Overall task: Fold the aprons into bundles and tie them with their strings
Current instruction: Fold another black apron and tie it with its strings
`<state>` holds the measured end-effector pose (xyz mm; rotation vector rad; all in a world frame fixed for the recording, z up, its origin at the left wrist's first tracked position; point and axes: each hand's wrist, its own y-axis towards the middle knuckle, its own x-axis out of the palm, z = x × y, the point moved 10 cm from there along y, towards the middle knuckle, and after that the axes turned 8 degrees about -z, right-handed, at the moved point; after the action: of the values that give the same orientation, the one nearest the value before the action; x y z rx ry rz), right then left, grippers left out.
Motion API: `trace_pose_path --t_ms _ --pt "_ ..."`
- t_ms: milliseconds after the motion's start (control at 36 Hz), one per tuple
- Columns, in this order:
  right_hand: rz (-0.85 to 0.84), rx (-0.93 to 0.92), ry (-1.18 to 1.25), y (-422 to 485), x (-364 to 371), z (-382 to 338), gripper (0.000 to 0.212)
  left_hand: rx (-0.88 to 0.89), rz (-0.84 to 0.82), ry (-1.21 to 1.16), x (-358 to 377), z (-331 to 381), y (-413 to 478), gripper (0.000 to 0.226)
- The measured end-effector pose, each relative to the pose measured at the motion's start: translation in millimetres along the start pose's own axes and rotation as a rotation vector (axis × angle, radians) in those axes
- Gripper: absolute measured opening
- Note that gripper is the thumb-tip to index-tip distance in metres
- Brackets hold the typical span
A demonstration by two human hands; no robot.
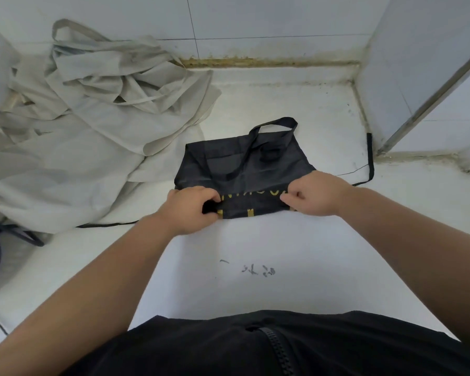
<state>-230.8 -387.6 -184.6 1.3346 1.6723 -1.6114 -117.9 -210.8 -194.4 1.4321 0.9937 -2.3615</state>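
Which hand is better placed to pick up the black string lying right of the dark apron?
Probably the right hand: the string lies just beyond it, while the left hand would have to cross the apron.

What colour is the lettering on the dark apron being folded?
Yellow-gold, on the near edge of the black apron between the hands; head view, the only one.

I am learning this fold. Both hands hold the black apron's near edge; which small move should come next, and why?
Probably roll the pinched fold forward, toward the neck loop. The left hand and right hand each pinch a narrow fold at the near edge of the black apron, and the rest lies flat, not yet bundled.
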Motion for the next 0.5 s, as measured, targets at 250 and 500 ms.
trace_pose_path --t_ms 250,500 --pt "-0.059 -0.051 -0.240 -2.1 14.2 -6.6 0.044 0.060 -0.076 0.307 9.0 14.5 -2.5 0.076" --pt "0.055 -0.090 -0.180 -7.0 10.1 -10.7 0.025 0.090 0.056 0.235 1.0 14.6 -3.9 0.031"
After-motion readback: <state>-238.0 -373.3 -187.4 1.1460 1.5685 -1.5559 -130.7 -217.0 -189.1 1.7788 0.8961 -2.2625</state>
